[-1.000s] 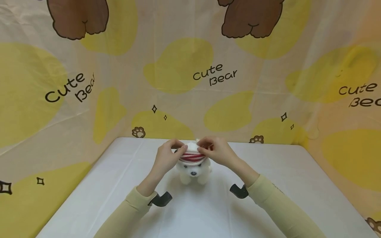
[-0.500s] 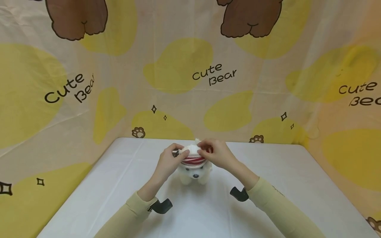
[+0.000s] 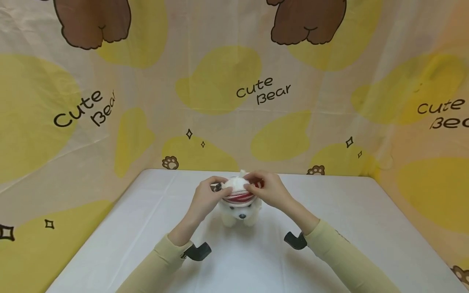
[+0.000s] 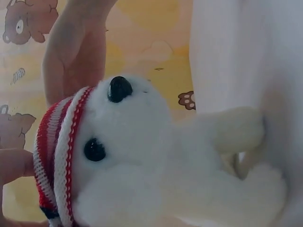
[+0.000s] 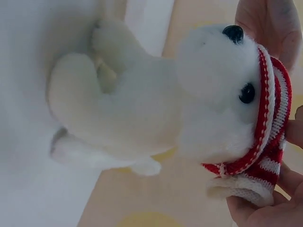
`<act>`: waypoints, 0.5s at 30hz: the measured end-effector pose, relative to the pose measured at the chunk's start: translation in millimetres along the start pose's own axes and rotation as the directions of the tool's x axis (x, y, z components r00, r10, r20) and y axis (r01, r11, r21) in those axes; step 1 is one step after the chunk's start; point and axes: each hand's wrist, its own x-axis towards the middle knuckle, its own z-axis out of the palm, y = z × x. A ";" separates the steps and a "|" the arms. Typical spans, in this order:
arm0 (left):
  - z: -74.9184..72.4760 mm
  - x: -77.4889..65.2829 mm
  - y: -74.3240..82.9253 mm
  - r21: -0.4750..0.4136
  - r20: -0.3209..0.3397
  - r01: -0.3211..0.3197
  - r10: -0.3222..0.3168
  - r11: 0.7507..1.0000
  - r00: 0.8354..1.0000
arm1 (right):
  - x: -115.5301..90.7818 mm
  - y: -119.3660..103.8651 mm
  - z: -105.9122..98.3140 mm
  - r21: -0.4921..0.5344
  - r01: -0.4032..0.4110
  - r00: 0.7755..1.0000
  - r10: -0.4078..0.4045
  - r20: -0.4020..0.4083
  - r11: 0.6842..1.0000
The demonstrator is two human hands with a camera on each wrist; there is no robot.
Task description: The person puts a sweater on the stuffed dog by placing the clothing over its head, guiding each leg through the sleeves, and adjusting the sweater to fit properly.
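Note:
A white plush toy animal (image 3: 242,217) with black eyes and a black nose stands on its legs on the table. On its head sits a red-and-white striped knit hat (image 3: 239,198). My left hand (image 3: 208,198) holds the hat at its left side, thumb on the front. From the other side my right hand (image 3: 270,189) pinches the hat, thumb likewise in front. In the left wrist view, the hat's edge (image 4: 66,156) lies just above the toy's eyes. The right wrist view shows my right fingers (image 5: 265,215) at a whitish knit flap (image 5: 244,189) of the hat.
A white-covered table (image 3: 242,264) lies under the toy. Behind and beside it hangs a yellow-patterned cloth (image 3: 220,81) with bears and lettering. Black curved mounts (image 3: 198,252) stick out at both wrists.
The toy's face has tipped slightly down and shifted a little right, with the hat moving along. Both hands keep hold of the hat; the left thumb has moved slightly right.

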 end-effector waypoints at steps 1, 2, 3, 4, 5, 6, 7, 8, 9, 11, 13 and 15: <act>-0.2 0.5 -0.4 0.006 -0.003 -0.011 0.011 1.000 1.000 | -0.1 0.9 0.3 0.002 -0.008 1.000 0.008 -0.008 1.000; -0.3 0.8 -0.5 0.013 -0.007 -0.019 0.019 1.000 1.000 | -0.2 1.8 0.4 0.004 -0.020 1.000 0.020 -0.016 1.000; -0.3 0.9 -0.8 0.023 -0.009 -0.030 0.030 0.999 1.000 | -0.4 3.0 0.6 0.008 -0.036 0.999 0.036 -0.022 0.999; -0.3 0.9 -1.1 0.030 -0.011 -0.039 0.040 0.999 0.999 | -0.5 4.1 0.6 0.011 -0.053 0.998 0.053 -0.024 0.999; -0.4 0.8 -1.4 0.038 -0.015 -0.044 0.045 0.998 0.999 | -0.7 5.0 0.6 0.014 -0.074 0.997 0.075 -0.023 0.997; -0.5 0.7 -1.6 0.046 -0.018 -0.052 0.053 0.998 0.998 | -0.8 6.0 0.5 0.018 -0.098 0.995 0.098 -0.017 0.995; -0.6 0.5 -1.9 0.052 -0.020 -0.058 0.059 0.997 0.998 | -0.9 7.0 0.3 0.018 -0.122 0.992 0.122 -0.009 0.992; -0.7 0.2 -2.0 0.057 -0.021 -0.061 0.062 0.997 0.998 | -1.1 7.7 0.0 0.021 -0.147 0.989 0.147 0.001 0.989; -1.0 -0.1 -1.9 0.059 -0.021 -0.066 0.068 0.996 0.997 | -1.6 8.4 -0.2 0.026 -0.167 0.986 0.167 0.013 0.986; -1.8 -0.2 -1.6 0.066 -0.020 -0.076 0.077 0.995 0.997 | -2.3 9.4 -1.0 0.029 -0.196 0.980 0.196 0.027 0.980; -2.4 0.0 -0.7 0.078 -0.014 -0.076 0.077 0.994 0.997 | -2.8 9.4 -1.9 0.030 -0.205 0.979 0.204 0.033 0.978; -2.9 1.2 0.1 0.069 0.001 -0.060 0.060 0.996 0.998 | -2.5 9.4 -2.3 0.025 -0.190 0.981 0.189 0.034 0.981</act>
